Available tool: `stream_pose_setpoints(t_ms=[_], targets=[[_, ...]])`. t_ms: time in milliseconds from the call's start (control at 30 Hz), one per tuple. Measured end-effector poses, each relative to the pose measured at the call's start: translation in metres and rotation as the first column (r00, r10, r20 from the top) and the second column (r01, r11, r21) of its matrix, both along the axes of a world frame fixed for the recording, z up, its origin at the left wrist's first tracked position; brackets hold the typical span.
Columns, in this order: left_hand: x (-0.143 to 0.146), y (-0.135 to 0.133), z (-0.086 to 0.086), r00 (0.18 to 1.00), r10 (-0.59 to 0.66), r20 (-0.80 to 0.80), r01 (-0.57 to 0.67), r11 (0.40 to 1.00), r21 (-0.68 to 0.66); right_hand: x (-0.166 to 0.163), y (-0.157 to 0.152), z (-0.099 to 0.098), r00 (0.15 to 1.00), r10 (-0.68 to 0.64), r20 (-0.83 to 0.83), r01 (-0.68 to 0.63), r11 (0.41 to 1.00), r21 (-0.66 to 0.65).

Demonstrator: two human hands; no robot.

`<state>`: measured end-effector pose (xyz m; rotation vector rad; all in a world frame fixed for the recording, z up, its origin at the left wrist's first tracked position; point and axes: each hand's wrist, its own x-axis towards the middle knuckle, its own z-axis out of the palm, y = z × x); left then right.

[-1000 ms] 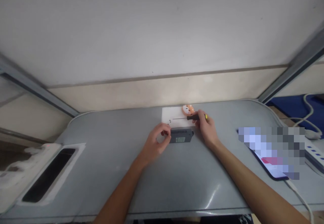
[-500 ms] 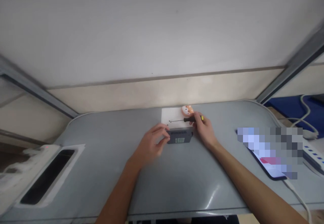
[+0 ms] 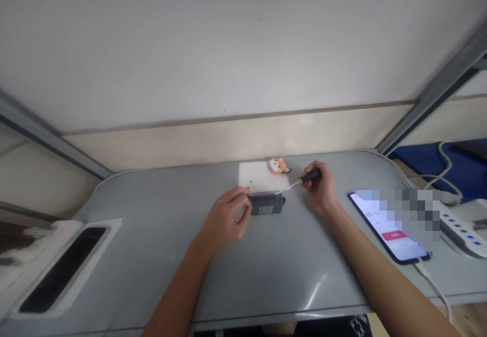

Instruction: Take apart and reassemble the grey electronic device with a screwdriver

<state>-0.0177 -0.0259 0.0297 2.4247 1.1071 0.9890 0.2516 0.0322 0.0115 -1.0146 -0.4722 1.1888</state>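
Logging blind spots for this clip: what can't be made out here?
Head view:
Small dark box: label too small to read; left hand covers its left end.
Screwdriver in right hand: tip too fine to tell whether it touches the box.
Phone: screen partly pixelated.
White sheet: specks too small to identify.
White device: cut off by the left edge.

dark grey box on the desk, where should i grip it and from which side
Probably its left short end, coming from the left, as the left hand does. The dark grey box lies lengthwise across the desk, and the screwdriver in the right hand points at its right end.
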Motion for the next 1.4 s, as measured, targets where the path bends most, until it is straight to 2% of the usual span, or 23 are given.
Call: stream_pose_setpoints(t_ms=[167,233,300,400,500,600,700,867,1067,1133,1233,1300,1400], targets=[[-0.001,0.002,-0.001,0.998,-0.027,0.049,0.031,0.997,-0.066,0.002,0.002,-0.003,1.000,-0.010,0.005,0.011,1.000,-0.018],[-0.001,0.002,-0.002,0.998,-0.034,0.056,0.037,0.998,-0.051,0.002,0.003,-0.006,1.000,-0.003,0.000,0.003,1.000,-0.015],[0.001,0.004,-0.004,0.999,-0.007,0.041,0.006,1.000,0.017,0.002,0.005,-0.009,1.000,0.004,-0.004,-0.004,1.000,-0.011],[0.009,0.006,-0.003,0.998,0.062,-0.021,-0.056,0.978,0.200,0.003,0.007,-0.011,1.000,0.003,-0.018,-0.003,1.000,-0.004],[0.026,0.009,0.003,0.993,0.075,-0.096,-0.038,0.938,0.346,0.003,0.009,-0.014,1.000,0.002,-0.025,-0.002,1.000,0.009],[0.043,0.012,0.008,0.987,0.019,-0.157,0.044,0.922,0.384,0.004,0.010,-0.017,1.000,0.010,-0.018,-0.010,1.000,0.020],[0.054,0.015,0.004,0.982,-0.024,-0.186,0.098,0.910,0.403,0.004,0.011,-0.019,1.000,0.012,-0.011,-0.011,1.000,0.028],[0.057,0.017,-0.009,0.993,-0.015,-0.121,0.069,0.887,0.456,0.006,0.013,-0.019,1.000,0.010,0.009,-0.010,1.000,0.027],[0.057,0.015,-0.011,0.995,-0.010,-0.103,0.049,0.922,0.385,0.007,0.016,-0.020,0.999,-0.034,0.011,0.034,0.999,0.039],[0.054,0.013,-0.010,0.994,-0.040,-0.100,0.073,0.935,0.348,0.004,0.016,-0.022,0.994,-0.022,0.110,0.016,0.998,0.053],[0.041,0.011,-0.007,0.995,-0.089,-0.047,0.098,0.959,0.266,-0.004,0.011,-0.025,0.927,0.073,0.367,-0.114,0.989,0.092],[0.028,0.014,-0.007,0.999,-0.042,0.031,0.035,0.977,0.208,-0.010,0.007,-0.025,0.849,0.146,0.507,-0.223,0.970,0.094],[0.007,0.024,-0.007,0.981,0.152,0.124,-0.166,0.979,0.114,-0.016,0.002,-0.026,0.758,0.233,0.609,-0.347,0.935,0.074]])
